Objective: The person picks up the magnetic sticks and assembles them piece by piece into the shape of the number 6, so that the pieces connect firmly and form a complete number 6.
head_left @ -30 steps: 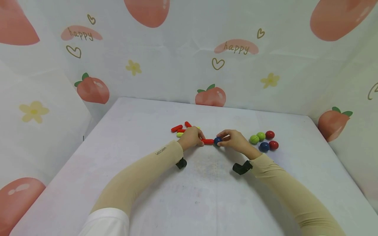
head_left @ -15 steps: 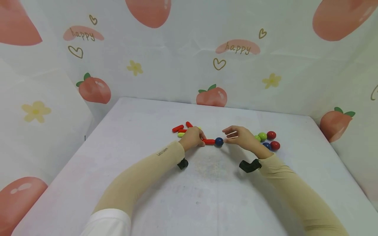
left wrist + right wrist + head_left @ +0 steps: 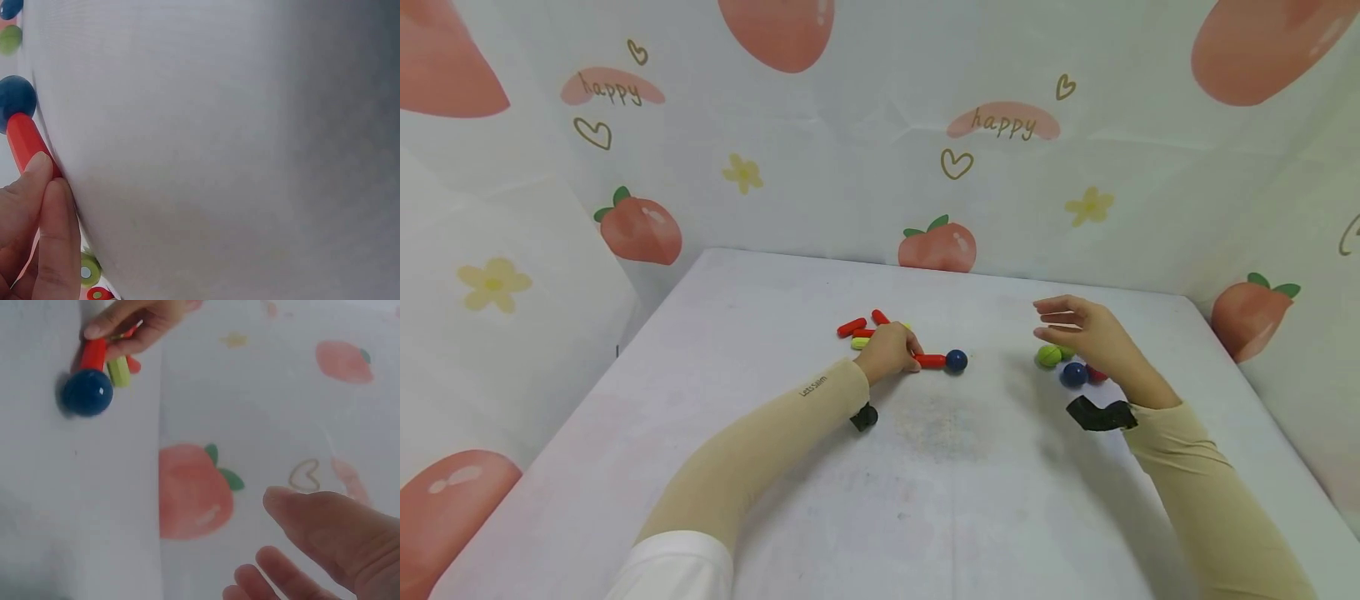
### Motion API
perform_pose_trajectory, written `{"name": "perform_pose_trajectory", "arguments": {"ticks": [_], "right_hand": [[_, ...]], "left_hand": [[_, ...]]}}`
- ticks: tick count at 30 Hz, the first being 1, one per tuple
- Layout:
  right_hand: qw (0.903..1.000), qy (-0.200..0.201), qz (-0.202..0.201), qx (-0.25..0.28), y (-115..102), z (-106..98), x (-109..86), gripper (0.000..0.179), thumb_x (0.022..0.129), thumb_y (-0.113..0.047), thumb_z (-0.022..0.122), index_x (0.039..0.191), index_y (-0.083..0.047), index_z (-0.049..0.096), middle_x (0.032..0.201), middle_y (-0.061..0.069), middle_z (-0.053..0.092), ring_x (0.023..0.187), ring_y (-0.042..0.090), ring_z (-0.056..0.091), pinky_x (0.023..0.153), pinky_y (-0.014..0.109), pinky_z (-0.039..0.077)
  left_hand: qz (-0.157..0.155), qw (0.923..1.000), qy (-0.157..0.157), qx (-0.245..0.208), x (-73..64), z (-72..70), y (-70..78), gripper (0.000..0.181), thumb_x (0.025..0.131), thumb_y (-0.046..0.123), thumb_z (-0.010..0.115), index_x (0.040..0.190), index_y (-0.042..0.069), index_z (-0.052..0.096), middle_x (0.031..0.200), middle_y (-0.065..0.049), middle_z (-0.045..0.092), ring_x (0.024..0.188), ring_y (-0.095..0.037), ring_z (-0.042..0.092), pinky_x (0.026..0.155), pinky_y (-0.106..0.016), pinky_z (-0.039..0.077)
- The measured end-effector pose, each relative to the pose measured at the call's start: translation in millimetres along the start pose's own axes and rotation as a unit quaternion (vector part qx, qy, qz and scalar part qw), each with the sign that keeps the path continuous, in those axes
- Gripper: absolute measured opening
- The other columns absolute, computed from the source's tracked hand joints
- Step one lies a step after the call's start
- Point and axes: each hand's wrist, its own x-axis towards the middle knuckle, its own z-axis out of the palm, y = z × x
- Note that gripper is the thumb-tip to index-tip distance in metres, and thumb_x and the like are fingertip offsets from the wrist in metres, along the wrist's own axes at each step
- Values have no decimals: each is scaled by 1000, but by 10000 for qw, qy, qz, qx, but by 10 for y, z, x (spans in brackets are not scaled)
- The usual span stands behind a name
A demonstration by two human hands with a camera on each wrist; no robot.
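Note:
My left hand (image 3: 887, 350) pinches a red rod (image 3: 931, 361) between thumb and fingers, low over the white table. A blue ball (image 3: 957, 361) sits at the rod's right end and touches it. In the left wrist view the red rod (image 3: 26, 140) runs from the fingertips to the blue ball (image 3: 15, 100). My right hand (image 3: 1093, 333) holds nothing; its fingers are spread above a group of loose balls at the right, partly covering them. The right wrist view also shows the blue ball (image 3: 89, 392) at the rod's end.
Under and beside the right hand lie a green ball (image 3: 1048, 356), another blue ball (image 3: 1073, 374) and a partly hidden red ball (image 3: 1096, 375). Behind the left hand are loose red rods (image 3: 852, 327) and a yellow-green rod (image 3: 860, 342). A printed cloth (image 3: 820, 183) hangs behind the table.
My right hand has let go of the blue ball at the rod's end and moved right, over the loose balls. The left hand stays in place, still pinching the red rod.

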Motion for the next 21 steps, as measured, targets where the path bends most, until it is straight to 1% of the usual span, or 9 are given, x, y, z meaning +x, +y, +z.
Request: {"name": "perform_pose_trajectory", "arguments": {"ticks": [2,3,7,11,13,15,16,19,21], "right_hand": [[10000,39,53,-9,62,-51,-49,52,87,-39,64,127,-8,52,135,15,52,121,33,52,77,6,45],[9999,45,80,-67,94,-70,-74,52,87,-40,63,127,-8,51,135,16,52,121,34,52,76,5,44],[9990,139,160,-385,225,-115,-165,51,88,-39,62,127,-8,52,131,18,55,116,32,55,79,9,43],[9982,291,248,-461,349,-113,-240,48,87,-34,64,125,-6,55,126,20,58,103,6,60,74,15,47],[9984,273,317,-390,402,-102,-270,49,87,-34,64,124,-4,54,125,21,58,101,0,58,68,17,49],[9983,230,381,-363,443,-86,-294,50,87,-35,64,124,-3,54,125,23,58,104,6,59,66,18,50],[9983,194,404,-362,460,-79,-305,51,88,-35,64,125,-2,54,125,23,57,108,15,60,65,18,50],[9976,158,423,-522,496,-57,-329,50,88,-34,63,124,-1,54,129,23,55,114,36,55,71,11,44],[9973,157,424,-581,516,-46,-343,49,87,-33,64,123,0,55,128,24,55,114,39,55,72,9,41]], "left_hand": [[-7,10000,6,3,1,2,-2,15,77,14,76,92,11,73,99,-4,61,96,-17,52,85,-30,48],[-9,10000,7,6,2,3,-3,15,77,14,76,92,11,73,100,-4,60,96,-17,52,85,-30,48],[-12,10000,-7,20,10,10,-5,15,77,15,76,92,12,73,99,-3,61,95,-17,52,85,-30,48],[34,10000,3,30,16,14,-6,15,77,15,76,92,12,73,98,-3,62,95,-17,52,86,-30,48],[61,10000,17,28,17,13,-6,15,77,15,76,91,11,73,98,-3,62,95,-17,53,86,-30,48],[82,10000,24,19,17,13,-6,15,77,14,76,91,10,73,98,-3,62,95,-18,52,87,-31,48],[77,10000,20,14,18,13,-6,15,77,14,76,91,11,73,97,-3,62,95,-17,52,86,-31,48],[34,10000,-9,-1,23,15,-7,15,77,14,76,91,11,73,96,-2,63,94,-17,52,85,-30,48],[23,10000,-32,1,25,16,-6,15,77,15,76,91,11,73,95,-2,64,94,-17,53,85,-30,48]]}}
